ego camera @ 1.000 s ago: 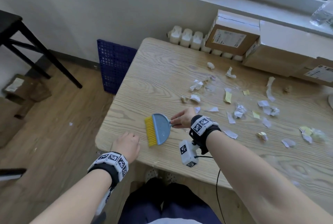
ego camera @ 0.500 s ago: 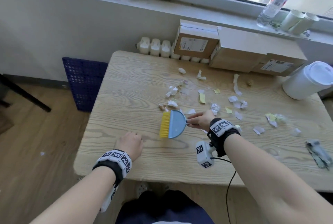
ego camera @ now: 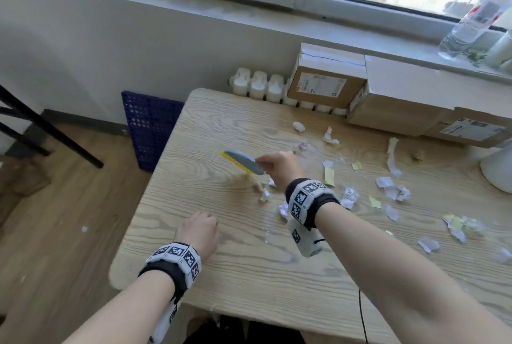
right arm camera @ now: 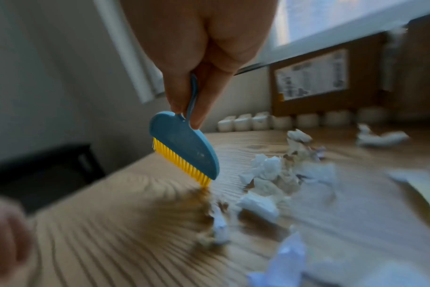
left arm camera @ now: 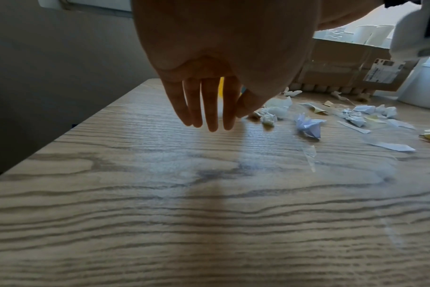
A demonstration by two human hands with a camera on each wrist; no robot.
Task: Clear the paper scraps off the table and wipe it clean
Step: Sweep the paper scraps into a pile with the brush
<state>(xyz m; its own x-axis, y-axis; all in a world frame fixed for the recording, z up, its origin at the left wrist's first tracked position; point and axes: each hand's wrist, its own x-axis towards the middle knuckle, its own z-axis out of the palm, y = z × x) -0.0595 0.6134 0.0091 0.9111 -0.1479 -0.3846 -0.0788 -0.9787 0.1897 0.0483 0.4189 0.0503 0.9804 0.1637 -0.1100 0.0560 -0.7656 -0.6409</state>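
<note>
The small blue plastic hand brush with yellow bristles is hanging at the centre of the head view, tilted, with only its lower bristle corner touching the light wood-grain table. The right hand is pinching the brush's thin blue handle between thumb and fingertips, directly above the brush head. White, lilac and yellow torn paper scraps are lying scattered across the centre and right of the frame; the nearest crumpled cluster is sitting just beside the bristles. The left hand is hovering low over bare table at lower centre, fingers straight and holding nothing. Brown cardboard boxes are standing along the table's far edge, upper right. A blue perforated plastic crate is standing on the floor at centre left.
</note>
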